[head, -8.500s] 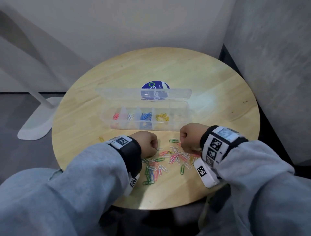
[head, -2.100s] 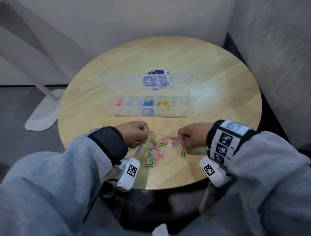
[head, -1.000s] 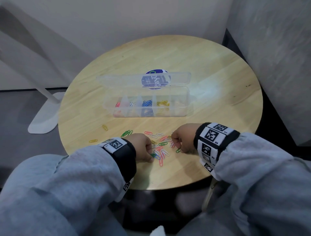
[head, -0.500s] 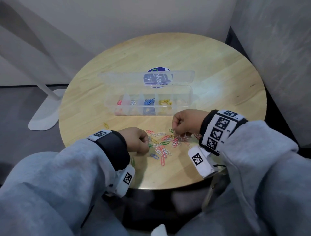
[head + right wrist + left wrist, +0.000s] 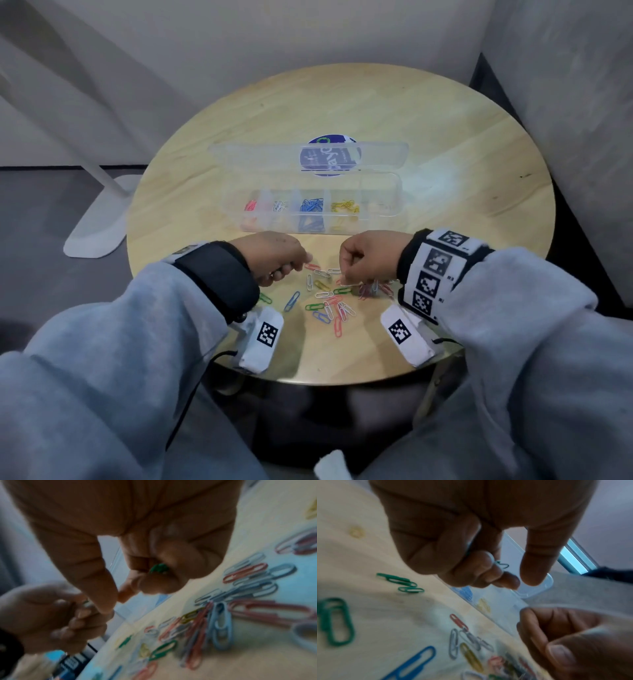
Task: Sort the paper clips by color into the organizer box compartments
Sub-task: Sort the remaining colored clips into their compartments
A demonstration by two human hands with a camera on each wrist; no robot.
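A clear organizer box (image 5: 394, 192) stands open mid-table, with red, white, blue and yellow clips in separate compartments. Its rightmost compartment looks bare. Loose mixed-colour paper clips (image 5: 327, 301) lie between my hands, nearer than the box. My left hand (image 5: 294, 270) hovers at the pile's left edge with its fingers curled, and a green clip (image 5: 502, 565) is pinched among them. My right hand (image 5: 346, 274) is curled over the pile's right side and holds green clips (image 5: 158, 568) in its fingers.
The box's lid (image 5: 260, 157) lies flat behind it, over a blue round sticker (image 5: 329, 144). Green clips (image 5: 402, 581) lie apart to the left of the pile. The round wooden table (image 5: 462, 144) stands close to a grey wall on the right, with a white stand base on the floor to the left.
My left hand has shifted forward from the pile's near left towards the box. My right hand has stayed over the right side of the pile. Both remain curled.
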